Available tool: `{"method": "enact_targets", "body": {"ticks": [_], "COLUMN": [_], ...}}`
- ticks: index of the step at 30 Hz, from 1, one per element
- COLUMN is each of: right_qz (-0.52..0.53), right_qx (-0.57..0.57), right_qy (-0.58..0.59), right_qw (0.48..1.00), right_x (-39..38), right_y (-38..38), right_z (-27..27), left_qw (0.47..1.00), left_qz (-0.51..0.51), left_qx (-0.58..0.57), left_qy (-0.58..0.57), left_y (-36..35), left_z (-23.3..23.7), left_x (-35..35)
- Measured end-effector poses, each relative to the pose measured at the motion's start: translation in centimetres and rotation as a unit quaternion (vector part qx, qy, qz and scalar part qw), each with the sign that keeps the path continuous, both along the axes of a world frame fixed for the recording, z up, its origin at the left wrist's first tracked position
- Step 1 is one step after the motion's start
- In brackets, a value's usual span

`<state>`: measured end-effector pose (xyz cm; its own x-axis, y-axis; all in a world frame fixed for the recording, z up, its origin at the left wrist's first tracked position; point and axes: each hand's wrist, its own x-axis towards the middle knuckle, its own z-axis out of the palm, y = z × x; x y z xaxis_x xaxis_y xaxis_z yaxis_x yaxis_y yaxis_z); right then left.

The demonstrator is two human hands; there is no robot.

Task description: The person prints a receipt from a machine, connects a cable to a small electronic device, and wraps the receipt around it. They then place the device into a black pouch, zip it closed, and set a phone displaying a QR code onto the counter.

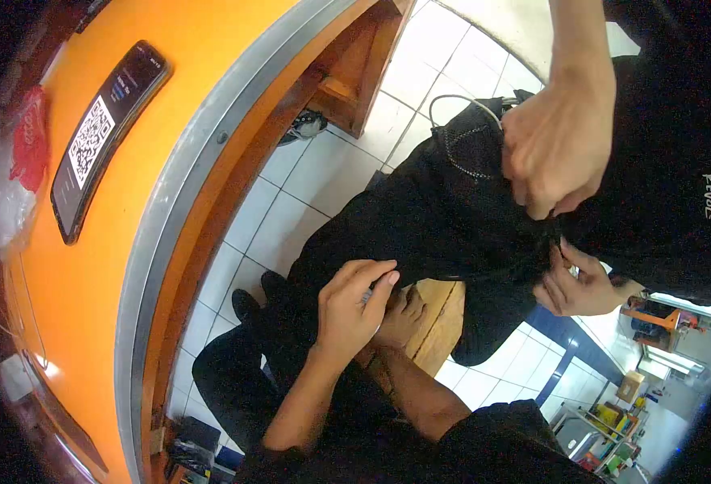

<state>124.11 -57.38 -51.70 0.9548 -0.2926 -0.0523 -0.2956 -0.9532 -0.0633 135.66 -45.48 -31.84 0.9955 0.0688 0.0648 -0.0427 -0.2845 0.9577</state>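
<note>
My left hand [354, 305] is raised above dark clothing, its thumb and index fingertips close together in a pinch. Whatever lies between them, if anything, is too small to make out. Partly behind it is my right hand [401, 321], in shadow, with slightly bent fingers apart beside a wooden seat [438, 323]. Facing me is another person in black clothing [420, 214]. One hand of that person [563, 141] is bent down at the waist. Their other hand [575, 282] pinches the dark cloth close below it. A chain [462, 167] hangs at their trousers.
On the left, an orange table [202, 60] with a metal edge carries a phone [105, 137] showing a QR code. A red wrapper [29, 141] and clear plastic [8, 206] lie beyond it. White floor tiles [291, 181] show below. A loaded shelf [605, 427] stands at lower right.
</note>
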Motion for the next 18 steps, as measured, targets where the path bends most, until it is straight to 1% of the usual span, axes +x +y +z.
{"method": "enact_targets", "body": {"ticks": [4, 6, 10, 13, 15, 18], "right_qz": [0.004, -0.029, -0.021, -0.026, -0.035, -0.034], "right_qx": [-0.002, 0.028, 0.021, 0.041, 0.051, 0.020], "right_qy": [0.009, -0.002, -0.022, -0.028, -0.028, -0.018], "right_qw": [1.000, 0.999, 0.999, 0.998, 0.998, 0.999], "right_x": [-0.2, 0.2, 0.1, 0.3, 0.7, 0.5], "right_y": [-0.2, 0.0, 0.1, 0.2, 0.4, 0.5], "right_z": [0.0, 0.7, 0.9, 0.9, 1.9, 1.5], "left_qw": [1.000, 1.000, 1.000, 1.000, 1.000, 1.000], "left_qz": [-0.002, -0.004, -0.008, -0.008, -0.005, -0.010], "left_qx": [0.009, 0.010, 0.011, 0.004, 0.008, 0.008], "left_qy": [0.006, 0.009, 0.009, 0.014, 0.009, 0.006], "left_y": [0.0, -0.1, 0.0, 0.0, 0.0, 0.0], "left_z": [0.2, 0.1, -0.1, -0.1, -0.4, -0.4], "left_x": [0.0, 0.1, 0.1, 0.2, 0.1, 0.1]}}
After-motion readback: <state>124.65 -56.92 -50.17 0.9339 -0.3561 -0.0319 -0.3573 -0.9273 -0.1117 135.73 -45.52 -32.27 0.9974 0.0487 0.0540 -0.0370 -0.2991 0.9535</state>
